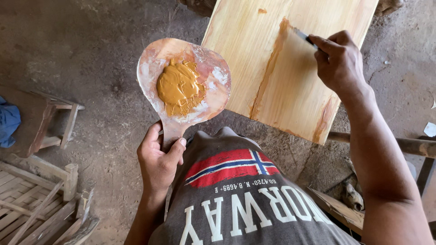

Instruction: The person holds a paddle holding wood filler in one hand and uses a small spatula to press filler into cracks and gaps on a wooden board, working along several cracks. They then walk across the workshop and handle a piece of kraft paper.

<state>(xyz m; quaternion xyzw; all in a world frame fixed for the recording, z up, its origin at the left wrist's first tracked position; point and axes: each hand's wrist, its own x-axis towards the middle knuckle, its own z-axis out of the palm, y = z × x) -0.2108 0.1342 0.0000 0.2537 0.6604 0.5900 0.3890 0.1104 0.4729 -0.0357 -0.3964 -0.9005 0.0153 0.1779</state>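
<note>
Paddle board, nearest item of note: a flat, rounded wooden palette with a short handle, held up over the dirt floor just in front of the person's chest. Left hand is wrapped around the handle, thumb laid up the front, fingers curled behind. Judged light and stiff; the handle is the only clean hold, since the face is smeared. Keep it level, as the load could slide.

Contents: a thick mound of ochre-brown putty sits at the middle of the paddle face, with pale dried smears around it toward the rim. Looks soft, pasty and sticky, not runny.

Farther out, right hand pinches a small scraper blade between thumb and fingertips, the blade's edge touching a pale wooden plank. Blade looks thin and likely springy; most of it is hidden by the fingers.

Plank is broad, flat and rigid, tilted away from the viewer. A brown streak of putty runs from near its upper middle down toward the near edge, with another patch at the near right corner.

Left side: a small wooden stool and slatted furniture at the lower corner.
</note>
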